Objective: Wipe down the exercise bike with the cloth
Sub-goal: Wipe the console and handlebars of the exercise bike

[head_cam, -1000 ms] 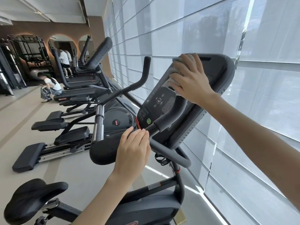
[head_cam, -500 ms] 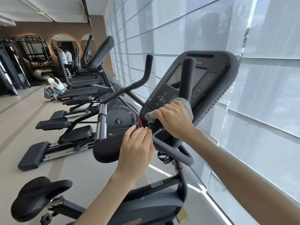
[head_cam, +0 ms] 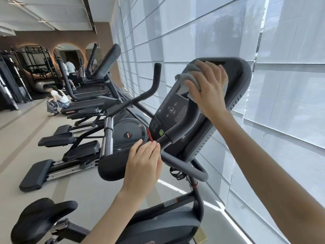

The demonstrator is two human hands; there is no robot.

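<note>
A dark exercise bike stands in front of me, with its console (head_cam: 175, 110) tilted toward me and its black seat (head_cam: 40, 219) at the lower left. My right hand (head_cam: 209, 90) lies flat, fingers spread, on a grey cloth (head_cam: 186, 76) and presses it against the top of the console screen. Most of the cloth is hidden under that hand. My left hand (head_cam: 142, 166) rests with straight fingers on the padded left end of the handlebar (head_cam: 182, 166), its fingertips by the console's lower edge.
A row of elliptical machines (head_cam: 123, 131) runs away to the left along the window wall. White blinds (head_cam: 281, 120) sit close behind the console on the right. A person (head_cam: 58, 101) crouches on the floor far back; others stand by the arches.
My right hand has carried the cloth from the upright handle near the console's bottom back up to the top of the screen. My left hand stays on the handlebar pad.
</note>
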